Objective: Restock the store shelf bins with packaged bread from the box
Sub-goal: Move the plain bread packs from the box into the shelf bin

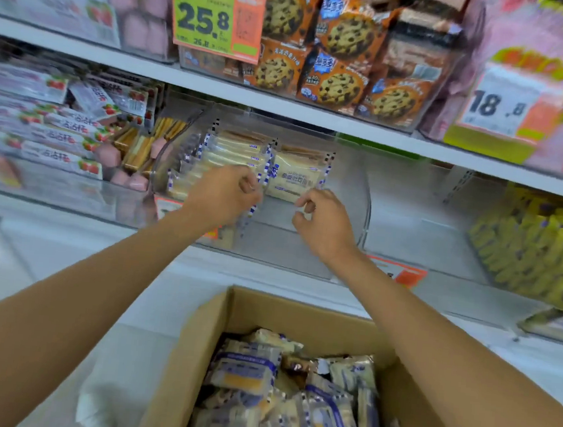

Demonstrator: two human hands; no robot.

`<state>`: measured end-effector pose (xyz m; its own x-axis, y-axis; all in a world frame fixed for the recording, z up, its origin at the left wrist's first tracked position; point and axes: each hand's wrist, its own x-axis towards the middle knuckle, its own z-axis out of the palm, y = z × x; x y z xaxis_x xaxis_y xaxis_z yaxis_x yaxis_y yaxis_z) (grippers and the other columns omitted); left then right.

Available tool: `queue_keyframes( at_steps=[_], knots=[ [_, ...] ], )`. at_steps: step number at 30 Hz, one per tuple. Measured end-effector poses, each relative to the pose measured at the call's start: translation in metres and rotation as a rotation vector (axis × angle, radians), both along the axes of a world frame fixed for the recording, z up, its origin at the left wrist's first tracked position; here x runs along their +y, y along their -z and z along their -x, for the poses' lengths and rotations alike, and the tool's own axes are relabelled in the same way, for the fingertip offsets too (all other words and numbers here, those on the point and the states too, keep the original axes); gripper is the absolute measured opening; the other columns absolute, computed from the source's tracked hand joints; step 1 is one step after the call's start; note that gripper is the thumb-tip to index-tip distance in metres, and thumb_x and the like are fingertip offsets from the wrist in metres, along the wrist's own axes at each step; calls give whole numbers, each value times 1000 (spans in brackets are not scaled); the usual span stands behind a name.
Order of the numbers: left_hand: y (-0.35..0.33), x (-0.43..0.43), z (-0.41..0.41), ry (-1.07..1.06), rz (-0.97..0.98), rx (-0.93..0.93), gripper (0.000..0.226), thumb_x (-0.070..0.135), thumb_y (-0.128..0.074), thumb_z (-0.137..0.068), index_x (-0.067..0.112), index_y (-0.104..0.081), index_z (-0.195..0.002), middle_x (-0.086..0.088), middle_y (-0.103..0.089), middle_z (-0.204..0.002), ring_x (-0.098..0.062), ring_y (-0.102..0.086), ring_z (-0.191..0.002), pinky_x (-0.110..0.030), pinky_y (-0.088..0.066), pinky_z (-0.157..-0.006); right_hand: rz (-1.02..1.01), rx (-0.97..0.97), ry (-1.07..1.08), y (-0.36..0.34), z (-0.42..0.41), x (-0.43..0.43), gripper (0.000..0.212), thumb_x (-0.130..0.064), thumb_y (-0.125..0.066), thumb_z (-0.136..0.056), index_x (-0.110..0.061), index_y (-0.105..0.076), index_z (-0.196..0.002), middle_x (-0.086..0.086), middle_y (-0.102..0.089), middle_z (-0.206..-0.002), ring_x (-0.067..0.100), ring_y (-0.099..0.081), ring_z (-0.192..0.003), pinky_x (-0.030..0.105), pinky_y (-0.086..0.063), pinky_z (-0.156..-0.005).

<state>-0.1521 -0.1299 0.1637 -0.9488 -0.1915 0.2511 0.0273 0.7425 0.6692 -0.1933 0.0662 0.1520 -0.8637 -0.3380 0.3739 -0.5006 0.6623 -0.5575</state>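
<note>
Reaching into clear shelf bin (365, 200) with both hands. Left hand (222, 192) curled loosely, fingertips pinched at edge of a bread pack row (231, 153); cannot tell if actually gripping a wrapper. Right hand (321, 217) half-closed, fingers curled, nothing visibly held, sitting just below and right of upright bread pack (293, 180). Upright pack standing face-out between both hands, touching row stacked just beyond left hand. Bin floor right of right hand bare. Open cardboard box (240, 305) below both forearms, full of loose packaged bread (244, 375). Cookie packs (345, 37) on shelf above hands, price tag (206, 16) above left hand. Yellow packs (545, 249) far right of right hand.
</note>
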Motion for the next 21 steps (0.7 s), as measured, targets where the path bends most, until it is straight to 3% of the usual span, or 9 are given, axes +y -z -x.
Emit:
queue_keyframes(
  at_steps=[2,4,7,10,12,15,17,19,21],
  knots=[
    [8,30,-30,35,-62,-23,16,23,-74,-83,30,-63,-75,8,-62,-74,-14,-59,-71,-33,-52,-72,-16,2,-48,11,-34,17,11,-9,-64,-82,-16,-64,-91,-3,-51,-85,14,-51,-75,31,-44,-71],
    [28,58,-59,63,-69,-115,8,24,-74,-84,20,-67,-84,10,-59,-72,-10,-57,-68,-29,-48,-68,-20,-159,-76,34,-64,39,10,-10,-63,-85,-20,-61,-89,-4,-54,-83,14,-52,-73,29,-41,-67],
    [81,86,-93,102,-71,-316,16,31,-74,-85,17,-70,-90,13,-61,-79,-10,-59,-80,-28,-47,-75,-134,-512,-65,86,-97,84,11,-15,-60,-90,-20,-64,-99,-7,-62,-95,11,-58,-88,25,-46,-78],
    [133,102,-116,147,-78,-504,13,34,-70,-90,22,-70,-94,15,-65,-90,-5,-61,-93,-16,-43,-73,-317,-679,17,148,-114,140,9,-21,-61,-93,-20,-65,-101,-7,-60,-94,13,-59,-95,26,-45,-82],
    [156,111,-122,173,-88,-572,9,31,-68,-91,23,-69,-94,16,-63,-88,-4,-60,-92,-9,-40,-68,-373,-776,78,186,-123,173,8,-26,-62,-93,-20,-61,-88,-3,-60,-84,19,-60,-90,29,-45,-80],
    [182,124,-122,232,-78,-653,10,33,-68,-91,24,-68,-97,11,-66,-97,-5,-61,-94,-15,-42,-70,-364,-1028,138,232,-140,193,24,-40,-64,-93,-23,-49,-82,-3,-43,-75,11,-47,-69,27,-39,-67],
    [192,132,-122,260,-88,-691,12,32,-70,-90,24,-68,-99,10,-67,-96,-1,-60,-89,-16,-44,-70,-493,-1046,132,256,-148,192,41,-56,-63,-87,-21,-58,-106,0,-46,-89,11,-48,-82,29,-42,-76],
    [196,138,-122,266,-85,-699,12,29,-70,-90,23,-67,-100,10,-66,-96,0,-60,-88,-15,-45,-72,-613,-919,130,273,-155,188,76,-62,-59,-82,-12,-45,-138,10,-42,-131,25,-42,-123,37,-41,-99],
    [199,143,-120,266,-87,-700,14,28,-70,-90,23,-67,-103,7,-67,-100,-6,-62,-95,-21,-50,-81,-590,-844,137,275,-161,186,78,-54,-64,-80,-14,-39,-143,9,-38,-140,30,-37,-130,39,-41,-102]
  ],
)
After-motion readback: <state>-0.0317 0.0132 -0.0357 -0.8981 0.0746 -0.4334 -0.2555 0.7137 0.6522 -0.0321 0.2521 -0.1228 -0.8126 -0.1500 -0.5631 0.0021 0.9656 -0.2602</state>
